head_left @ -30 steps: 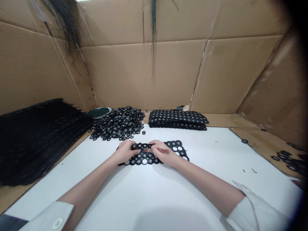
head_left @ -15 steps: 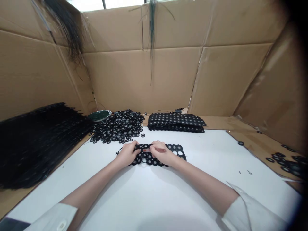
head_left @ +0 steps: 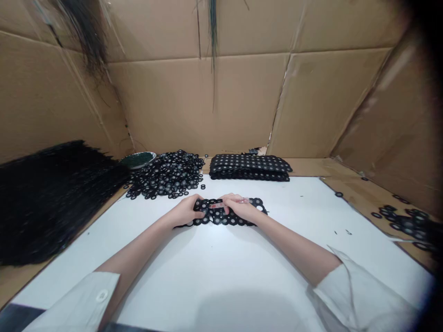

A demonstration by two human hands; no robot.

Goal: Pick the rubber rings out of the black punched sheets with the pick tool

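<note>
A strip of joined black rings [head_left: 221, 218] with pale, see-through centres lies across the white table in front of me. My left hand [head_left: 185, 211] grips its left end, thumb on top and the other fingers mostly hidden behind it. Over the right half of the strip, my right hand [head_left: 241, 208] is closed round a slim, clear pinkish tool [head_left: 217, 205]. That tool lies almost flat, its tip pointing left over the upper row of rings. Its exact kind is too small to make out.
Behind the strip lie a heap of loose black rings [head_left: 166, 173] and a stack of finished-looking ring panels [head_left: 249, 167]. Black bristle-like strands [head_left: 51, 203] fill the left side, near a dish of dark green bits [head_left: 138, 159]. More rings [head_left: 408, 221] lie right. Cardboard walls [head_left: 242, 101] enclose the table.
The camera view has tipped slightly downward. My left hand covers less of the strip's middle, and more of the clear tool shows in my right hand, lying flatter.
</note>
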